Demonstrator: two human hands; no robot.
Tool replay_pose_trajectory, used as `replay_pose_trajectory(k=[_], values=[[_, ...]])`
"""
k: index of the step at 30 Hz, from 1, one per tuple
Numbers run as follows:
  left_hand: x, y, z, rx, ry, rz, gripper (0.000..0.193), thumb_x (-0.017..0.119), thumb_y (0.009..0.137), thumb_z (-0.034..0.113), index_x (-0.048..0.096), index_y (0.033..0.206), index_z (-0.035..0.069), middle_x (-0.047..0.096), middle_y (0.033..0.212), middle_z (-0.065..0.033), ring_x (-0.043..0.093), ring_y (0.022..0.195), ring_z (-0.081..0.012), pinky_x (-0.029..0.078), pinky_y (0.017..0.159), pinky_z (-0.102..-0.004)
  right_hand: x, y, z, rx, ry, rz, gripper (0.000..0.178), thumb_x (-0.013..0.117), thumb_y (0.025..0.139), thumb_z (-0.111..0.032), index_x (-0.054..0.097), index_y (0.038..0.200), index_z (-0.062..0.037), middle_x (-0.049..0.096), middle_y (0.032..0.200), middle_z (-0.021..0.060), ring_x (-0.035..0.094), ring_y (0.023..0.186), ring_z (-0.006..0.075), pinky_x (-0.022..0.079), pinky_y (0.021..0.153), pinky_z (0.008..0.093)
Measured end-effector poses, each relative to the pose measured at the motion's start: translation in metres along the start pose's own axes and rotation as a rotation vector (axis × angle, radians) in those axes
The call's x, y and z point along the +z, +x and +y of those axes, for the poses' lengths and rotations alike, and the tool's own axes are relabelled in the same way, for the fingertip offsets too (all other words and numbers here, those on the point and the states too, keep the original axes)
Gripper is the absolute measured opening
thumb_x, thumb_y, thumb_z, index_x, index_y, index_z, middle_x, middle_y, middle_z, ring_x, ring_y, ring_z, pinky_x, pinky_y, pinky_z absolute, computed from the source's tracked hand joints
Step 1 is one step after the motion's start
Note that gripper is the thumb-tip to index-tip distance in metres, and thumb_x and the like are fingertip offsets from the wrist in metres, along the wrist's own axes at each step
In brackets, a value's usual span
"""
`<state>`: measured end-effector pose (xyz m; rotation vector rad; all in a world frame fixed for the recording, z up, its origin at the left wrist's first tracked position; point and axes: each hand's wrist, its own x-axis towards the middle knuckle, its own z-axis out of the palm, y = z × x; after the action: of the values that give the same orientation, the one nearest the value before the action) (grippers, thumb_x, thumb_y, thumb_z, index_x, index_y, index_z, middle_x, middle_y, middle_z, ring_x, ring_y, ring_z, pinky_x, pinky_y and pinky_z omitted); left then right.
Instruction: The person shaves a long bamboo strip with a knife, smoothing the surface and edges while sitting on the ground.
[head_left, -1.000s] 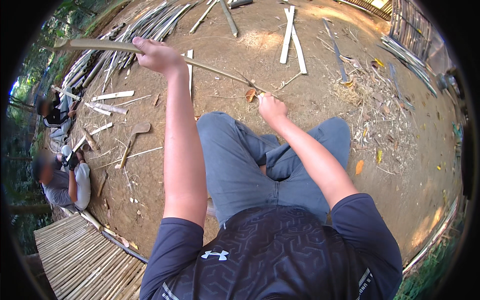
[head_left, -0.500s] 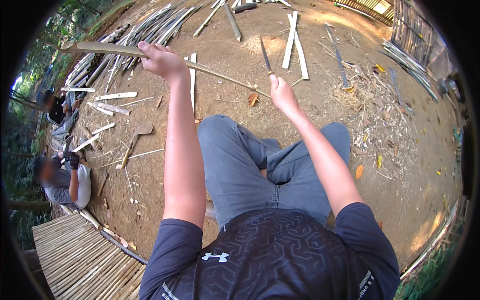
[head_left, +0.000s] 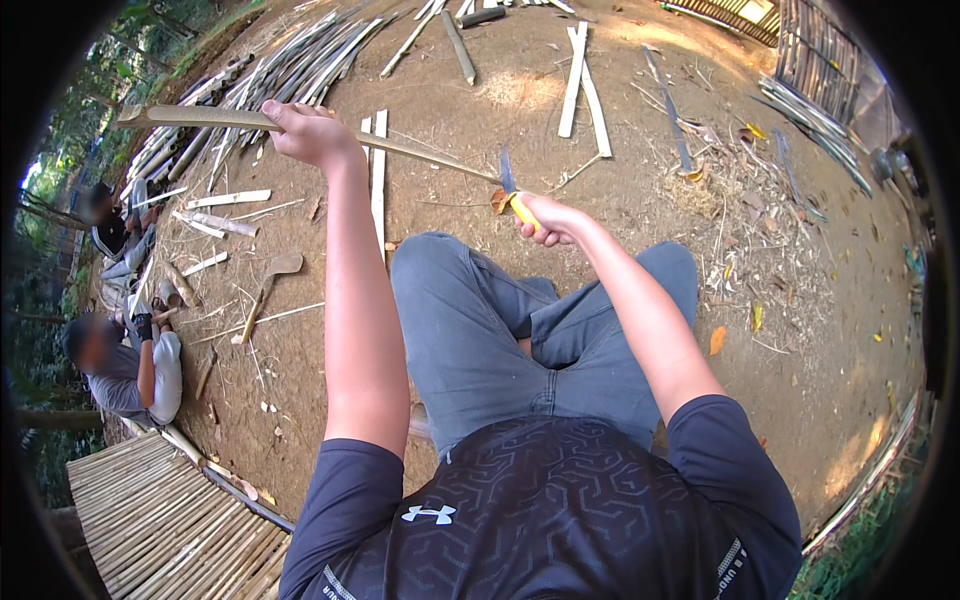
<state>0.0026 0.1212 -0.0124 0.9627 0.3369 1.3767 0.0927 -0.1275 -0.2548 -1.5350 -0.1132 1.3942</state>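
My left hand (head_left: 318, 135) is closed around a long split bamboo strip (head_left: 420, 156), held out ahead of me. The strip's wider end reaches far left, and its thin end slopes down toward my right hand. My right hand (head_left: 550, 220) grips the yellow handle of a knife (head_left: 507, 172). Its dark blade points up and away, by the thin end of the strip; I cannot tell whether blade and strip touch. A brown dry leaf (head_left: 499, 201) lies on the ground behind that end.
Two pale slats (head_left: 574, 85) lie ahead on the dirt. A heap of bamboo strips (head_left: 300, 65) spreads at far left. Two people (head_left: 120, 370) sit on the left. A wooden-handled tool (head_left: 270, 290) lies left of my legs, a bamboo slat platform (head_left: 170, 510) at lower left.
The knife in my right hand has swung from upright and farther ahead to beside the strip's thin end, its yellow handle now showing. My left hand shifted slightly left and down.
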Motion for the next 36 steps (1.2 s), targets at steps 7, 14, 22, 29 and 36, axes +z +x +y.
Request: replay_pose_trajectory(k=[7, 14, 22, 29, 36], values=[[0.006, -0.007, 0.003, -0.016, -0.008, -0.100, 0.041, 0.044, 0.106, 0.040, 0.033, 0.075, 0.016, 0.030, 0.058, 0.0071, 0.025, 0.045, -0.0060, 0.020, 0.040, -0.0243, 0.017, -0.019, -0.010, -0.576, -0.500, 0.966, 0.051, 0.032, 0.106, -0.046, 0.059, 0.099, -0.0035, 0.067, 0.075, 0.0148, 0.066, 0.060, 0.0271, 0.051, 0.052, 0.0433], [0.014, -0.011, -0.004, 0.049, 0.040, -0.062, 0.038, 0.043, 0.107, 0.038, 0.037, 0.078, 0.014, 0.030, 0.060, 0.0077, 0.026, 0.046, -0.0057, 0.021, 0.040, -0.0231, 0.055, -0.012, 0.014, -0.269, -0.942, 0.842, 0.052, 0.036, 0.105, -0.041, 0.060, 0.118, 0.0036, 0.069, 0.105, 0.0296, 0.069, 0.098, 0.0416, 0.054, 0.086, 0.0530], [0.002, -0.001, 0.001, -0.011, -0.015, -0.023, 0.037, 0.045, 0.106, 0.039, 0.040, 0.081, 0.012, 0.032, 0.059, 0.0070, 0.028, 0.045, -0.0052, 0.020, 0.039, -0.0244, 0.020, -0.010, -0.030, 0.039, -0.397, 0.242, 0.052, 0.028, 0.105, -0.043, 0.058, 0.089, -0.0048, 0.057, 0.064, 0.0071, 0.050, 0.042, 0.0169, 0.043, 0.039, 0.0344], [0.011, -0.019, 0.008, 0.003, -0.044, -0.242, 0.045, 0.040, 0.107, 0.041, 0.029, 0.072, 0.016, 0.024, 0.054, 0.0066, 0.020, 0.043, -0.0067, 0.016, 0.040, -0.0276, 0.029, -0.025, -0.019, -0.265, -0.721, 0.616, 0.055, 0.030, 0.105, -0.048, 0.062, 0.096, -0.0034, 0.065, 0.073, 0.0122, 0.061, 0.055, 0.0239, 0.049, 0.049, 0.0374], [0.019, -0.019, 0.009, 0.019, -0.075, -0.389, 0.045, 0.036, 0.108, 0.042, 0.028, 0.071, 0.017, 0.021, 0.053, 0.0064, 0.017, 0.043, -0.0067, 0.014, 0.039, -0.0285, 0.051, -0.034, 0.003, -0.319, -0.869, 0.870, 0.049, 0.038, 0.104, -0.040, 0.065, 0.111, 0.0005, 0.071, 0.099, 0.0266, 0.069, 0.094, 0.0441, 0.054, 0.083, 0.0540]])
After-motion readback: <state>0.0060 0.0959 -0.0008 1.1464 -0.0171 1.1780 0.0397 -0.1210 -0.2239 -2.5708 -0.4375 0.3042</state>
